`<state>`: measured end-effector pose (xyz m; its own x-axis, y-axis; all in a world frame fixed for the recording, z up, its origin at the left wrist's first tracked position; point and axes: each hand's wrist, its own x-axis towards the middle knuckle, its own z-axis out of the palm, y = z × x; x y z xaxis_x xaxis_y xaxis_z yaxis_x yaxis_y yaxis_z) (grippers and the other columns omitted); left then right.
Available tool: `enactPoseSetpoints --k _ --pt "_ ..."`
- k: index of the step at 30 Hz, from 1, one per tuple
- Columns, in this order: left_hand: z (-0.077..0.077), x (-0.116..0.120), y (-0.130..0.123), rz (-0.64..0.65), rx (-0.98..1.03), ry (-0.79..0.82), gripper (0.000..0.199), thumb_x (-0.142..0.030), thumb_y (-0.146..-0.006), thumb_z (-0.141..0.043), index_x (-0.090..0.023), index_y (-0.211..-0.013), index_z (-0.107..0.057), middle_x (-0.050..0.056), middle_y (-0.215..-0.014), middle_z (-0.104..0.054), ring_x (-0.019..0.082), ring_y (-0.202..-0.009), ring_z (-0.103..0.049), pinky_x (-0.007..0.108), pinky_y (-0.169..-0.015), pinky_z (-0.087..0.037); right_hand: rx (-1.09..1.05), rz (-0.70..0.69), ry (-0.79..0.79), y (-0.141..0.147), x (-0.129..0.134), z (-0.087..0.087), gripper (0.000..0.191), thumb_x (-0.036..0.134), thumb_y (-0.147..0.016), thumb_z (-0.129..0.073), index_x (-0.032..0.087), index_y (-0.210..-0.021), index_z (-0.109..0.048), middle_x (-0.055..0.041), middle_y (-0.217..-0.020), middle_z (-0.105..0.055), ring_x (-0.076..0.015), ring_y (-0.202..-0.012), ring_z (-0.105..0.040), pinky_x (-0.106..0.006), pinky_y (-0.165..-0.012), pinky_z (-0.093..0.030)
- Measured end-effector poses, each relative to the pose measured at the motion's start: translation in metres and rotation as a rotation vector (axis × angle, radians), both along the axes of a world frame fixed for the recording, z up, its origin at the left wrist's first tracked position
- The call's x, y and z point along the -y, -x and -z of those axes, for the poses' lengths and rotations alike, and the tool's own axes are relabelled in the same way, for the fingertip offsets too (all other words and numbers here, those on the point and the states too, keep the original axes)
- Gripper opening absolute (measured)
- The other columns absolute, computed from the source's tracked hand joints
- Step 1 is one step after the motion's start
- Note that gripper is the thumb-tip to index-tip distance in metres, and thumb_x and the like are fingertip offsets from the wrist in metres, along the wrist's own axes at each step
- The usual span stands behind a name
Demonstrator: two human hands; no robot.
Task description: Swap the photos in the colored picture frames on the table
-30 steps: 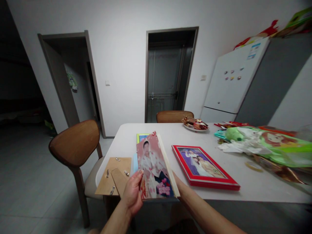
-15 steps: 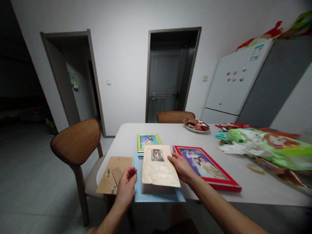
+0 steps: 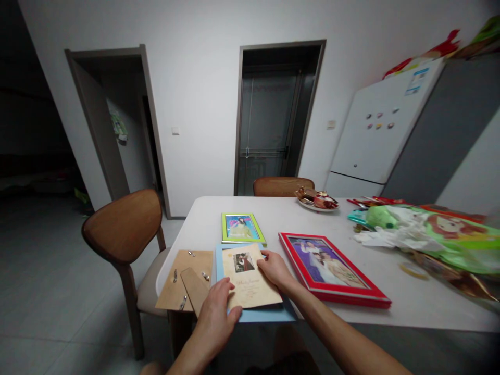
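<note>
A cream printed sheet with a small photo (image 3: 253,284) lies over a light blue frame (image 3: 269,314) at the table's near edge. My right hand (image 3: 275,268) grips the sheet's upper right edge. At its lower left edge is my left hand (image 3: 221,304), fingers apart and touching the sheet. Left of the frame rests a brown backing board (image 3: 166,291) with metal clips and a stand strip. A green-framed picture (image 3: 242,229) stands just beyond the sheet, and a red-framed picture (image 3: 332,265) lies to the right.
The white table (image 3: 203,213) also bears a plate of wrapped items (image 3: 318,200), a green plastic bag (image 3: 461,237), crumpled white tissue (image 3: 394,234) and a tape roll (image 3: 413,271). Wooden chairs stand at the left (image 3: 125,224) and far side (image 3: 283,186).
The sheet has moved lower and slightly left, turned a little, over the blue frame. My left hand has moved right onto its edge. More of the green frame shows.
</note>
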<state>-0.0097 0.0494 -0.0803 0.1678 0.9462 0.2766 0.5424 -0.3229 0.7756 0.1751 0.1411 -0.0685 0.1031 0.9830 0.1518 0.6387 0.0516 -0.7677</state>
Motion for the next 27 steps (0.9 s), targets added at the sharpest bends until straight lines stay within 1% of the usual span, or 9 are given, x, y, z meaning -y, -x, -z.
enactPoseSetpoints --k 4,8,10,15,19,21,23,26,27 --pt "0.002 0.0 -0.001 0.041 -0.073 -0.039 0.033 -0.019 -0.065 -0.054 -0.016 -0.098 -0.055 0.013 -0.119 -0.049 0.025 -0.112 -0.041 0.041 -0.096 -0.029 0.167 0.005 -0.013 0.0 0.007 -0.003 0.032 0.017 -0.063 -0.047 0.01 -0.09 -0.062 -0.0142 -0.087 -0.063 -0.0225 -0.08 -0.057 -0.028 -0.071 -0.037" --pt "0.001 0.001 -0.001 0.079 -0.153 -0.052 0.029 -0.021 -0.068 -0.052 -0.016 -0.096 -0.056 0.013 -0.117 -0.051 0.025 -0.115 -0.038 0.042 -0.098 -0.027 0.487 0.022 0.02 0.001 0.015 -0.001 0.029 0.031 -0.071 -0.046 0.013 -0.089 -0.06 -0.0141 -0.09 -0.059 -0.0223 -0.081 -0.055 -0.028 -0.065 -0.037" --pt "0.0 0.002 0.0 0.09 -0.185 -0.063 0.024 -0.021 -0.069 -0.051 -0.017 -0.092 -0.057 0.012 -0.116 -0.052 0.026 -0.116 -0.036 0.042 -0.097 -0.028 0.579 0.034 0.0 0.002 0.018 0.002 0.032 0.036 -0.073 -0.045 0.015 -0.093 -0.057 -0.0128 -0.094 -0.056 -0.0216 -0.084 -0.054 -0.028 -0.064 -0.037" --pt "-0.003 0.002 -0.003 0.087 -0.255 -0.096 0.017 -0.02 -0.071 -0.048 -0.017 -0.084 -0.058 0.012 -0.112 -0.054 0.027 -0.115 -0.037 0.042 -0.095 -0.03 0.595 0.084 -0.1 0.002 0.02 0.007 0.05 0.039 -0.071 -0.051 0.017 -0.115 -0.043 -0.0099 -0.094 -0.053 -0.0214 -0.085 -0.052 -0.027 -0.064 -0.036" --pt "-0.002 0.004 -0.004 0.077 -0.223 -0.096 0.024 -0.02 -0.07 -0.049 -0.017 -0.092 -0.058 0.012 -0.111 -0.055 0.026 -0.114 -0.039 0.042 -0.094 -0.032 0.564 0.029 -0.127 0.002 0.025 0.005 0.035 0.037 -0.075 -0.047 0.019 -0.105 -0.053 -0.009 -0.092 -0.052 -0.0202 -0.085 -0.051 -0.027 -0.066 -0.035" --pt "0.0 0.005 0.005 0.059 -0.179 -0.108 0.033 -0.021 -0.068 -0.05 -0.017 -0.101 -0.055 0.012 -0.118 -0.051 0.025 -0.115 -0.039 0.043 -0.096 -0.03 0.517 -0.027 -0.176 0.005 0.03 0.002 0.03 0.034 -0.078 -0.043 0.018 -0.099 -0.057 -0.0094 -0.092 -0.053 -0.0194 -0.087 -0.049 -0.027 -0.07 -0.035" --pt "0.001 0.007 0.024 0.024 -0.177 -0.122 0.042 -0.02 -0.065 -0.054 -0.019 -0.107 -0.052 0.011 -0.124 -0.045 0.025 -0.117 -0.036 0.043 -0.098 -0.027 0.462 -0.13 -0.225 0.014 0.038 -0.002 0.028 0.031 -0.078 -0.043 0.018 -0.096 -0.059 -0.0091 -0.091 -0.054 -0.0186 -0.088 -0.048 -0.027 -0.074 -0.034" --pt "0.003 0.006 0.064 -0.062 -0.309 -0.065 0.058 -0.018 -0.056 -0.059 -0.019 -0.113 -0.048 0.011 -0.129 -0.039 0.027 -0.121 -0.029 0.045 -0.099 -0.023 0.406 -0.301 -0.264 0.038 0.052 -0.01 0.026 0.031 -0.075 -0.047 0.018 -0.094 -0.06 -0.008 -0.091 -0.056 -0.0189 -0.088 -0.047 -0.029 -0.077 -0.033" --pt "0.005 0.004 0.077 -0.126 -0.378 -0.035 0.061 -0.018 -0.054 -0.059 -0.018 -0.114 -0.047 0.012 -0.13 -0.038 0.028 -0.122 -0.027 0.046 -0.099 -0.022 0.401 -0.348 -0.275 0.049 0.057 -0.012 0.026 0.032 -0.075 -0.047 0.019 -0.094 -0.06 -0.0078 -0.091 -0.057 -0.0191 -0.089 -0.047 -0.03 -0.078 -0.032"
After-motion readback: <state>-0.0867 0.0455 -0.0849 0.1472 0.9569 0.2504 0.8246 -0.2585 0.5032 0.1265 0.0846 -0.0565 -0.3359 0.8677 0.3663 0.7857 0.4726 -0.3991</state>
